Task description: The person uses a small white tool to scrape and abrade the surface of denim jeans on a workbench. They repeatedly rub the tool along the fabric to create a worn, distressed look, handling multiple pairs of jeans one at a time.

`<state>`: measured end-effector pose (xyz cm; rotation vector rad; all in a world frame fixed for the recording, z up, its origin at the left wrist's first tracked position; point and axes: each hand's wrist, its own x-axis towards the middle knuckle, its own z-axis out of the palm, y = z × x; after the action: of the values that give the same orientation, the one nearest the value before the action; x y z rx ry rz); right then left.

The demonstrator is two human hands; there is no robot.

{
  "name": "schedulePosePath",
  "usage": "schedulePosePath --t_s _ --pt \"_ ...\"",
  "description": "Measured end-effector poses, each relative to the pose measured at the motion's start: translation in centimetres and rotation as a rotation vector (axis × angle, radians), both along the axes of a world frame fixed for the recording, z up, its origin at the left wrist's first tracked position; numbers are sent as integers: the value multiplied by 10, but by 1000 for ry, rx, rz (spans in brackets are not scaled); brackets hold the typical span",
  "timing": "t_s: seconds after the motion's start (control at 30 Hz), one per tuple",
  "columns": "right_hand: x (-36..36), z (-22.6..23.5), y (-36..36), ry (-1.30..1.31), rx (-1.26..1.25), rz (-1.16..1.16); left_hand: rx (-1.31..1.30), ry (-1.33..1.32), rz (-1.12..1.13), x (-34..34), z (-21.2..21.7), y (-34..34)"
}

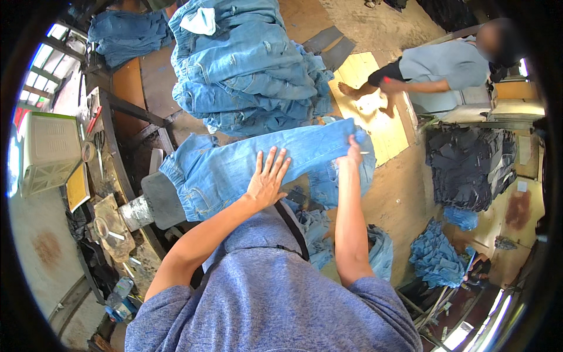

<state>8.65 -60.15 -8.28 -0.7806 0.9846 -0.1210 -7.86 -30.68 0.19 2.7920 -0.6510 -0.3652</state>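
A pair of light blue jeans [234, 170] with an elastic waistband lies stretched in front of me, its waist end pulled over a dark flat board [164, 201]. My left hand [269, 179] rests on the jeans leg with its fingers spread, pressing the denim flat. At the leg's hem end, my right hand [352, 152] has its fingers closed on the cloth. A thin pale stick [365, 153] pokes out beside those fingers; its kind I cannot make out. More denim hangs below the hem.
Beyond the jeans rises a tall pile of folded jeans [246, 70]. A wooden bench [120, 152] at left carries scissors [99, 146] and a tape roll [88, 151]. At the right sit another person [440, 67], a dark garment stack [466, 167] and a blue denim heap [435, 255].
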Motion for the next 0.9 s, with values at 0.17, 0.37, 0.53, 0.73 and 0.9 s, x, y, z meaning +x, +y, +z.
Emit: schedulePosePath --t_s 0.17,0.37,0.53,0.73,0.9 --pt "-14 134 16 -406 -529 -60 -40 -48 -98 10 -9 -35" --pt "-46 218 115 -585 -823 136 -5 -49 166 -12 -13 -47" --pt "-122 168 252 -917 -1084 994 38 -235 170 -19 -20 -44" --pt "-156 130 319 -996 -1388 1800 -81 -191 203 -18 -18 -36" --pt "-116 204 249 -912 -1269 1257 -420 82 297 3 10 -24"
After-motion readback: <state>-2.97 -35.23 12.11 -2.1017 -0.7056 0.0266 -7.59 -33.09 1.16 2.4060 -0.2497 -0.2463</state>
